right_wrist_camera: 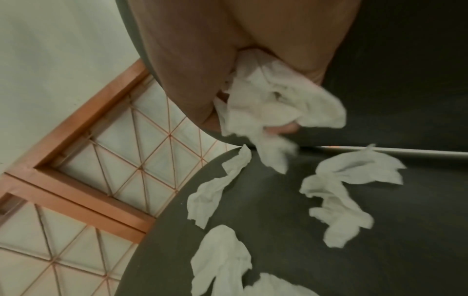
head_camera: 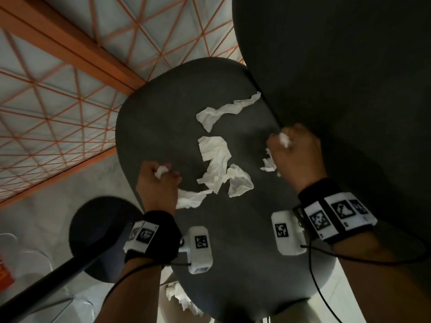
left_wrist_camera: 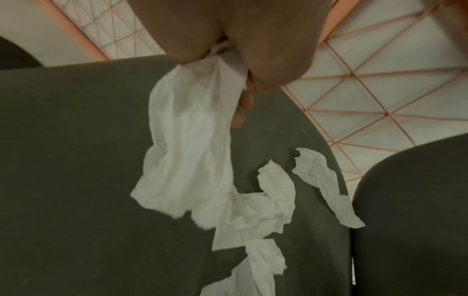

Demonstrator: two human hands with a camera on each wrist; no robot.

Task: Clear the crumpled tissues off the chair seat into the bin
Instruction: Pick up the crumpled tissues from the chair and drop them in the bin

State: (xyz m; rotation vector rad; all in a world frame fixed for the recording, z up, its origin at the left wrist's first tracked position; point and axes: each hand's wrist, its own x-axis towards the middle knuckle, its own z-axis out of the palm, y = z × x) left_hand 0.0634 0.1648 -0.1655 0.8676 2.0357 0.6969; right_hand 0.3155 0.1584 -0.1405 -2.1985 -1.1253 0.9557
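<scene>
Both hands are clenched on white crumpled tissue: the left hand (head_camera: 156, 183) at the near-left of the dark grey oval chair seat (head_camera: 149, 117), the right hand (head_camera: 295, 155) by its backrest. Between them, mid-seat, the loose tissues (head_camera: 217, 159) lie strung front-to-back, nearer the left hand. No bin shows; pale floor surrounds.

White tissues (head_camera: 215, 157), dark grey chair seat (head_camera: 158, 117), orange-gridded floor (head_camera: 46, 89)

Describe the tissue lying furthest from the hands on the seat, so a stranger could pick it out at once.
Start at the dark oval chair seat. Follow it to its far end, beside the backrest. The far tissue lies there alone: a long twisted strip, while the central clump nearer the hands is bunched and overlapping.
</scene>
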